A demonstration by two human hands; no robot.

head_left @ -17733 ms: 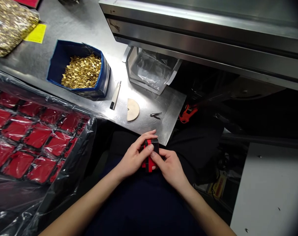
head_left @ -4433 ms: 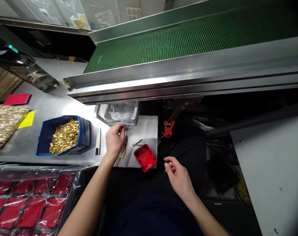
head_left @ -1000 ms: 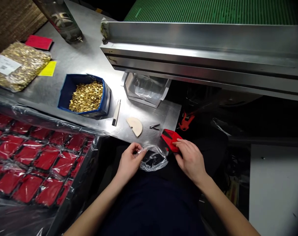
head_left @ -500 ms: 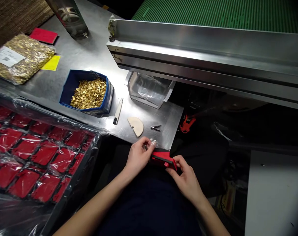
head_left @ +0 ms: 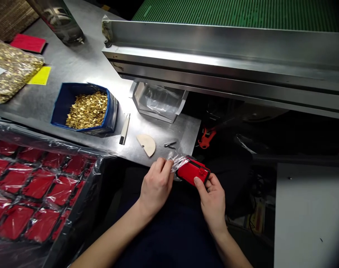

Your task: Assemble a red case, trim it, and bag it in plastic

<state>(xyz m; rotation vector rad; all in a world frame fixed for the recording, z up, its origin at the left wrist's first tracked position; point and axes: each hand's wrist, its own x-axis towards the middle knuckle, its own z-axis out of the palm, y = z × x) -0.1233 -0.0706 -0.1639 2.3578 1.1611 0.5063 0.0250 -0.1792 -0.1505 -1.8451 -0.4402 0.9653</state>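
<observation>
My right hand (head_left: 212,197) grips the lower right end of a red and black flat part (head_left: 192,172), thumb on its red face. The part is tilted in front of my body. At its left end, my left hand (head_left: 157,184) pinches a clear plastic film (head_left: 177,162) that reaches onto the part. Just beyond, on the metal table, lie small pliers-like metal cutters (head_left: 170,144), a cream half-disc (head_left: 146,144) with a notch and a white-handled utility knife (head_left: 125,129).
A blue bin (head_left: 112,111) of small brass pieces and a clear bin (head_left: 158,102) holding plastic stand on the metal table (head_left: 85,65). Left is a crate (head_left: 77,208) of film-covered red parts. A metal conveyor frame (head_left: 214,70) crosses behind; a white surface (head_left: 311,216) is at right.
The part has turned so its broad red face shows. Clear film now stretches between my left hand and the part. The view has shifted a little to the right.
</observation>
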